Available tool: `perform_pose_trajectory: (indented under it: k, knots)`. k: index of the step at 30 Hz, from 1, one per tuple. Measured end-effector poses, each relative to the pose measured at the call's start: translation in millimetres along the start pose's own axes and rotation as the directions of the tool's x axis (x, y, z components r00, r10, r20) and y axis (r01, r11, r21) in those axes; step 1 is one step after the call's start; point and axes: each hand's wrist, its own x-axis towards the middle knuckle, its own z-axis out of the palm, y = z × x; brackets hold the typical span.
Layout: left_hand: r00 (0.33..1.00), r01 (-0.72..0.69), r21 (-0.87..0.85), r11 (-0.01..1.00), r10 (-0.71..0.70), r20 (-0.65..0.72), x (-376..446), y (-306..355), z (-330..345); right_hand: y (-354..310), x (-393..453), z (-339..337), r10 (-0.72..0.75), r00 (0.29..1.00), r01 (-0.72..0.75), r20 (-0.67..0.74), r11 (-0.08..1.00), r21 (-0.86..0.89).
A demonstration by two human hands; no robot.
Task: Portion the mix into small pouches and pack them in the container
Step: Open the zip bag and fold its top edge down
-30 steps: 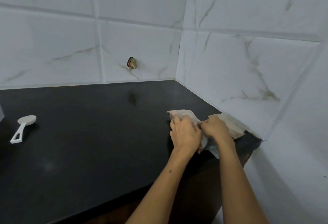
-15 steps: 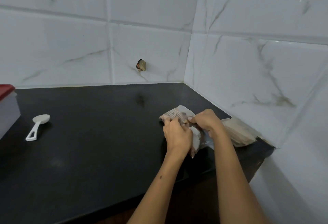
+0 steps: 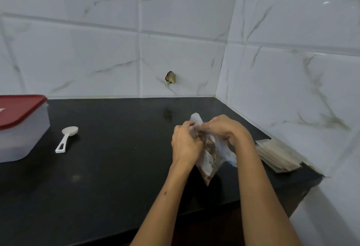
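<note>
bag of mix [image 3: 209, 154] | clear plastic, brown contents | both hands gripping top

left hand [image 3: 186, 144]: fingers curled, gripping the bag [image 3: 209, 154] from its left side, back of hand up | right hand [image 3: 227, 128]: fingers curled, pinching the bag's top edge | both forearms bare, rising from the lower frame, converging near the desk's [image 3: 116, 167] right edge | hands close together, thumbs nearly meeting
</note>
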Motion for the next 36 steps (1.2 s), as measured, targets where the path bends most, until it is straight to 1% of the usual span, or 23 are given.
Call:
perform_pose_trajectory:
  k: [2, 6, 11, 13, 17, 19, 21, 24, 26, 29, 33, 36]
  knots:
    - [1.0, -0.028, 0.005, 1.0, 0.028, -0.006, -1.8, 1.7, -3.6, -1.6, -0.9, -0.9, 0.026, 0.999, -0.029, 0.032, 0.995, 0.092]
    - [1.0, 0.004, -0.072, 0.997, -0.006, -0.026, -4.1, 5.4, -11.0, -1.5, -1.8, 1.5, 0.01, 0.996, -0.02, 0.085, 0.992, 0.126]
    - [0.999, 0.033, -0.125, 0.992, -0.032, 0.016, -2.1, 4.2, -20.0, 1.1, -2.5, -1.8, -0.02, 0.998, 0.005, 0.052, 0.965, 0.262]
    - [0.999, 0.045, -0.109, 0.993, -0.042, 0.029, -0.5, 3.4, -22.1, -1.7, -1.3, -6.5, -0.029, 0.999, 0.015, 0.042, 0.954, 0.301]
    - [0.999, 0.046, -0.152, 0.987, -0.05, -0.02, 2.8, 3.3, -24.4, -9.2, -0.7, -8.2, -0.047, 0.999, 0.037, 0.016, 0.926, 0.375]
    - [0.997, 0.038, -0.175, 0.984, -0.049, -0.058, 4.6, 3.5, -26.8, -13.4, -4.7, -6.5, -0.063, 0.997, 0.042, 0.041, 0.92, 0.389]
    - [0.996, 0.04, -0.201, 0.979, -0.054, -0.066, 6.3, 4.3, -28.3, -15.8, -9.0, -5.4, -0.078, 0.995, 0.046, 0.069, 0.924, 0.38]
    - [0.994, 0.076, -0.324, 0.943, -0.096, -0.044, 7.4, 8.0, -30.3, -16.6, -14.3, -3.3, -0.104, 0.989, 0.07, 0.103, 0.954, 0.291]
    - [0.994, 0.092, -0.365, 0.927, -0.106, -0.019, 8.5, 9.5, -32.1, -16.2, -17.1, -1.7, -0.117, 0.988, 0.088, 0.096, 0.96, 0.267]
    - [0.994, 0.109, -0.392, 0.913, -0.103, 0.039, 10.4, 10.7, -33.2, -15.2, -18.8, -1.1, -0.108, 0.992, 0.08, 0.066, 0.94, 0.331]
    - [0.984, 0.177, -0.412, 0.894, -0.146, 0.106, 12.1, 13.6, -32.3, -19.9, -20.0, -6.5, -0.077, 0.997, 0.07, -0.001, 0.891, 0.449]
    - [0.985, 0.172, -0.417, 0.893, -0.153, 0.078, 14.0, 16.0, -31.6, -26.2, -23.5, -11.8, -0.111, 0.994, 0.09, 0.007, 0.844, 0.528]
